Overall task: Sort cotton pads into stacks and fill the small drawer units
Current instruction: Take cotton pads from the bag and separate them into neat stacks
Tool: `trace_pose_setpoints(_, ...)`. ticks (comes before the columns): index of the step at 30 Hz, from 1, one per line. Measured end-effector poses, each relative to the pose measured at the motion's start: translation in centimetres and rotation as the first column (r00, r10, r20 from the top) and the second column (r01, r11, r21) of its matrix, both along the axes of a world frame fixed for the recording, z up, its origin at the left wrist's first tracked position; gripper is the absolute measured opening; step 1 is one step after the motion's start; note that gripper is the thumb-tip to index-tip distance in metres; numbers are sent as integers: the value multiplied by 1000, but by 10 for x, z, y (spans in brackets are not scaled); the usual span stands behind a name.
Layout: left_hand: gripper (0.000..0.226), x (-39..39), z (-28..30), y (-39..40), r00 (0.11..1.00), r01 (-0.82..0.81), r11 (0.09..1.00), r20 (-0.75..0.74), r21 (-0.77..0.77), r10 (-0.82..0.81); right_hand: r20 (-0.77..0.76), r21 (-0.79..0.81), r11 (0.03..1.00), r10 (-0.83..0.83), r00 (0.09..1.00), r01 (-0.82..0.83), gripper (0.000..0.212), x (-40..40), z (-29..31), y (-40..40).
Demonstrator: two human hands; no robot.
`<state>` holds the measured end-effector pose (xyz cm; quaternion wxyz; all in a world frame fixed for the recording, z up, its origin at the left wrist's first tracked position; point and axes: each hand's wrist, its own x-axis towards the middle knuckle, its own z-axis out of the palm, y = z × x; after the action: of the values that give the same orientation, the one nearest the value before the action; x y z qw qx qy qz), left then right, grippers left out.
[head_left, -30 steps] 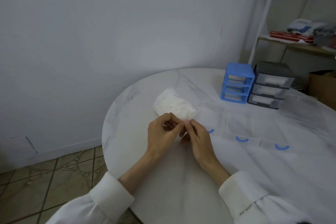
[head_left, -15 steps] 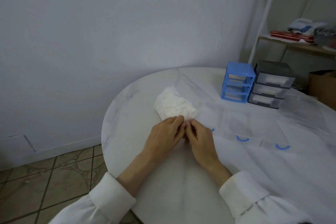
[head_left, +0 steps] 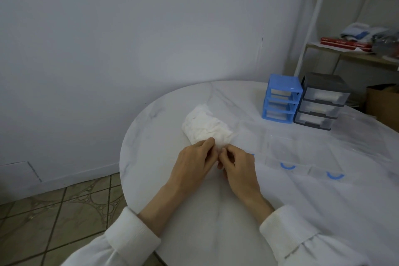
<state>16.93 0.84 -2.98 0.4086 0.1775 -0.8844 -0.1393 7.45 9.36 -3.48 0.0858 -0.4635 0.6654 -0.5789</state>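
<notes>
Hands, left hand [head_left: 194, 161] and right hand [head_left: 238, 163], pinch cotton pads [head_left: 206, 128]; no writing legible.

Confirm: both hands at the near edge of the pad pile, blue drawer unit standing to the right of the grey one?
One thing is wrong: the blue drawer unit stands to the left of the grey one, touching or nearly so, as the head view shows. The rest holds: the left hand and right hand meet at the near edge of the pad pile.
</notes>
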Motion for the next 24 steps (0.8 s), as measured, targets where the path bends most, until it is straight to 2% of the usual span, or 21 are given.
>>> trace_pose_setpoints(7,27,0,0,-3,998,-38,999,-48,37,40,-19,48,998,-33,999,34,26,1,3,2)
trace_pose_setpoints(13,27,4,4,-7,976,-71,990,-195,122,94,10,116,992,-47,999,46,27,5,8,5)
trace_pose_setpoints(18,27,8,6,-12,959,-137,986,-236,92,155,42,170,983,-83,996,75,28,2,8,4)
trace_pose_setpoints(24,32,15,11,-18,872,-286,954,-389,89,298,36,204,972,-124,992,114,32,3,5,3)
